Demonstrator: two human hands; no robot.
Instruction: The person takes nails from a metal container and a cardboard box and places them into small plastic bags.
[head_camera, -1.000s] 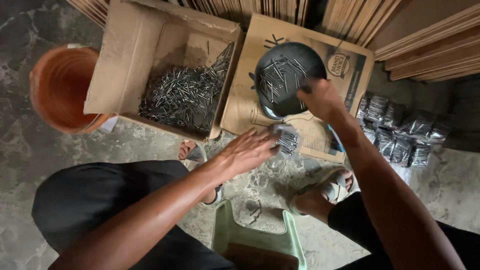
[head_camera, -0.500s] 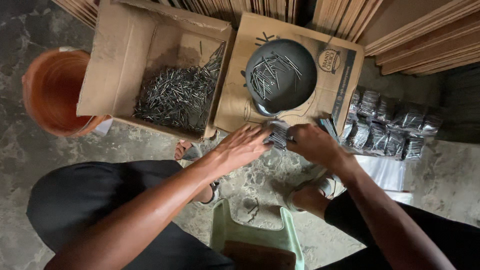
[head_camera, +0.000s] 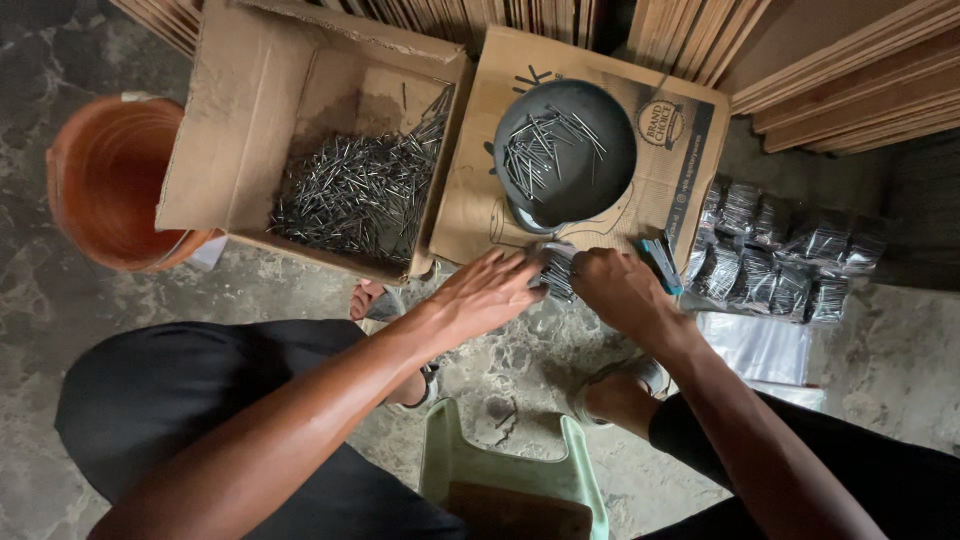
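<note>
The left hand (head_camera: 490, 290) and the right hand (head_camera: 620, 290) meet at a small clear bag of nails (head_camera: 558, 272), fingers closed on it from either side. The two-sided grip keeps the bag squared up and its contents from spilling. The bag sits low over the front edge of a flattened cardboard sheet (head_camera: 480, 200). On that sheet rests a dark round pan (head_camera: 566, 150) holding a loose portion of nails, within short reach. Left of it an open cardboard box (head_camera: 250, 110) holds the bulk nails (head_camera: 355, 195). Filled bags (head_camera: 780, 255) lie grouped at the right, beside the right hand. An orange bucket (head_camera: 110, 190) stands at far left; a green stool (head_camera: 510, 480) is below.
</note>
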